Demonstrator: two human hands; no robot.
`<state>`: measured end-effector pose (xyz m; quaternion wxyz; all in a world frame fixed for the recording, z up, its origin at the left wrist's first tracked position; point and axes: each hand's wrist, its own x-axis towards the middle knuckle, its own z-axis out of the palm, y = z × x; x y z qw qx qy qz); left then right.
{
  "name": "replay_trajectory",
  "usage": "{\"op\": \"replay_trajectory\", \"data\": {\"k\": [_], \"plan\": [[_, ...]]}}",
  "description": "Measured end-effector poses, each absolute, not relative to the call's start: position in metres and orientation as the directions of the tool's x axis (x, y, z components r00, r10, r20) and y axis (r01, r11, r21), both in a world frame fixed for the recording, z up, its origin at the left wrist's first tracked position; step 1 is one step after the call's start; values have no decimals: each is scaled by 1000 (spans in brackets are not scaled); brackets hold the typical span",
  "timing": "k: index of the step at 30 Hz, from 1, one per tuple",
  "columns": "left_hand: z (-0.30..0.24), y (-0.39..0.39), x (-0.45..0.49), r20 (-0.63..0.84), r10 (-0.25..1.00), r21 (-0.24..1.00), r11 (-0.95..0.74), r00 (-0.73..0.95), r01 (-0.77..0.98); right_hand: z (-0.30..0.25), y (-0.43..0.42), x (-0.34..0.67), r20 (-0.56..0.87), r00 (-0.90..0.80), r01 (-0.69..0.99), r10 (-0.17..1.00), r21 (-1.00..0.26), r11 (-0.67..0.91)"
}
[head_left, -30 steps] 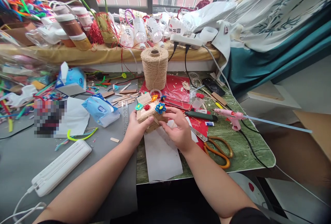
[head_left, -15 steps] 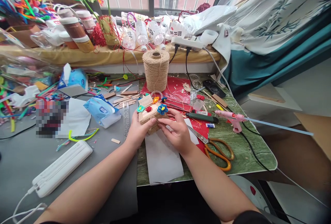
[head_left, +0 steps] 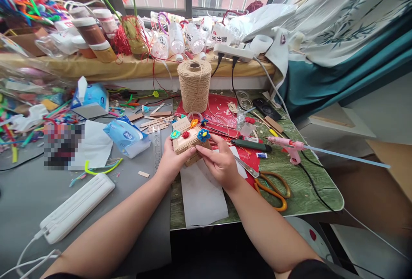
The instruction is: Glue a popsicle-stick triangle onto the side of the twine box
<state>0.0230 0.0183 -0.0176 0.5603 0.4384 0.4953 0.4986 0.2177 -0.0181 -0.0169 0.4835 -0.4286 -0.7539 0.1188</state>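
Between my two hands is a small twine-wrapped box (head_left: 187,144) with fuzzy flowers on its top: a blue one (head_left: 204,135), a teal one (head_left: 175,134), a red one (head_left: 185,134) and an orange one (head_left: 194,123). My left hand (head_left: 174,159) grips its left side, thumb along the front. On the right side, my right hand (head_left: 222,163) holds it with thumb and fingers near the front corner. A small card (head_left: 180,124) with faint writing stands at the back of the top. Under the box lies a white paper sheet (head_left: 204,201).
Behind the box stands a large twine spool (head_left: 194,88). To the right lie orange-handled scissors (head_left: 273,189), a green utility knife (head_left: 251,145) and a pink glue gun (head_left: 292,147). Leftward are a clear ruler (head_left: 156,148), wooden sticks (head_left: 157,123), a tissue pack (head_left: 127,136) and a white power strip (head_left: 77,208).
The box has barely moved in my hands. My right fingers have shifted slightly along its front edge, and the view has tilted a touch.
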Motion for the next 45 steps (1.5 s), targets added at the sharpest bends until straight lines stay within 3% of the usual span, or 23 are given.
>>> {"op": "replay_trajectory", "data": {"k": [22,30,37,45], "plan": [[-21,18,21,-65,997,991,70,45,-116,-18,-18,211,639,-105,533,762,-610,586],[-17,18,19,-114,993,985,114,4,-127,-15,-16,211,670,-73,471,739,-630,618],[-26,32,5,-74,991,959,40,-111,-281,3,-8,235,570,77,599,818,-683,419],[-26,22,10,-55,998,978,46,-43,-203,-3,-21,211,640,-63,473,766,-656,588]]}}
